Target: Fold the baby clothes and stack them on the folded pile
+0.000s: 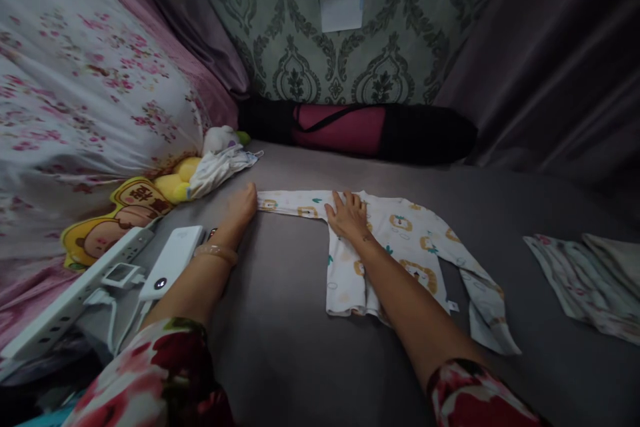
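A small white long-sleeved shirt (400, 224) printed with lions and green leaves lies spread on the grey bed sheet (290, 347). My left hand (243, 204) is closed on the cuff end of its left-hand sleeve, which stretches out straight. Where that sleeve meets the body, my right hand (347, 215) lies with fingers spread, pressing on the cloth. The other sleeve slants down to the right, its cuff near the sheet's middle right. My right forearm covers part of the shirt's lower body.
Folded clothes (585, 280) lie at the right. Along the left are a power strip (75, 294), a white power bank (173, 260) with cables, yellow plush toys (135, 207) and a crumpled white cloth (220, 170). A long black and pink bag (345, 127) lies against the patterned wall.
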Available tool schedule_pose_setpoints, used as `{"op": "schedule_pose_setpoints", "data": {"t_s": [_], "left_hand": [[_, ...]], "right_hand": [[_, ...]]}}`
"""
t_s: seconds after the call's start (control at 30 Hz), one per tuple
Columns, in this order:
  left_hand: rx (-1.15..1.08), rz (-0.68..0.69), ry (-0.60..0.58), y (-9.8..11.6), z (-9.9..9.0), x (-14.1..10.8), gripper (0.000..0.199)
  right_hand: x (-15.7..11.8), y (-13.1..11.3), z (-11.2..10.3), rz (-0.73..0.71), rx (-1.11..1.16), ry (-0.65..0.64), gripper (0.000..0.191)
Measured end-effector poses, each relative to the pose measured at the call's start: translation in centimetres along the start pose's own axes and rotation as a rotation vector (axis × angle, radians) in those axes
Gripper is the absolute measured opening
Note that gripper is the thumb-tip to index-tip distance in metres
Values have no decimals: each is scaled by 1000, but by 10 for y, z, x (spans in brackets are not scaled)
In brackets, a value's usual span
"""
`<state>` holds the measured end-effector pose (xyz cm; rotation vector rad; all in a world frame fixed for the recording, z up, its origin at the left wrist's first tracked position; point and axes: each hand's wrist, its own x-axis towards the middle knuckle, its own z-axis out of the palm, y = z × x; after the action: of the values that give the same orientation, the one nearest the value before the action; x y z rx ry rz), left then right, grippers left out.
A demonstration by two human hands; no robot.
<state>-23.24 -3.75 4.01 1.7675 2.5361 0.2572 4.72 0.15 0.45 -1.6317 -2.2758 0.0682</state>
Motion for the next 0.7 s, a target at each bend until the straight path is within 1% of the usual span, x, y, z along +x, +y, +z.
{"op": "schedule_pose_setpoints", "data": {"t_s": [0.07,0.1,0.2,0.27,0.33,0.4,0.43,0.5,0.53,0.57,0.6,0.63,0.7], "left_hand": [[128,-87,-74,6,-1,1,35],[177,-117,-83,10,-3,2,37],[267,-124,7,26,-10,3,39],[280,-45,75,47,-12,0,35],[213,116,87,80,-7,-6,33],[50,316,56,118,6,-15,33],[-39,385,6,136,15,-20,33],[-174,396,-37,164,33,-29,30],[-225,391,-30,172,42,-32,31],[-254,388,-13,175,49,-35,33],[-262,383,16,173,54,-36,35],[-252,382,46,167,58,-38,37],[-188,377,91,147,62,-39,43]], "right_hand": [[0,-1,0,7,-10,-6,53],[0,-1,-1,10,-16,-9,52],[-1,-3,-2,19,-28,-29,52],[-1,-4,-4,20,-34,-47,52],[-1,-4,-6,19,-46,-57,52],[-1,-2,-7,12,-63,-72,53],[-1,-1,-7,2,-73,-83,53],[-1,1,-7,-23,-95,-96,53],[-1,2,-7,-34,-103,-100,54],[-1,2,-6,-37,-108,-97,54],[-1,2,-5,-34,-108,-85,53],[-1,2,-4,-26,-104,-68,51],[-1,0,-3,-11,-91,-30,50]]}}
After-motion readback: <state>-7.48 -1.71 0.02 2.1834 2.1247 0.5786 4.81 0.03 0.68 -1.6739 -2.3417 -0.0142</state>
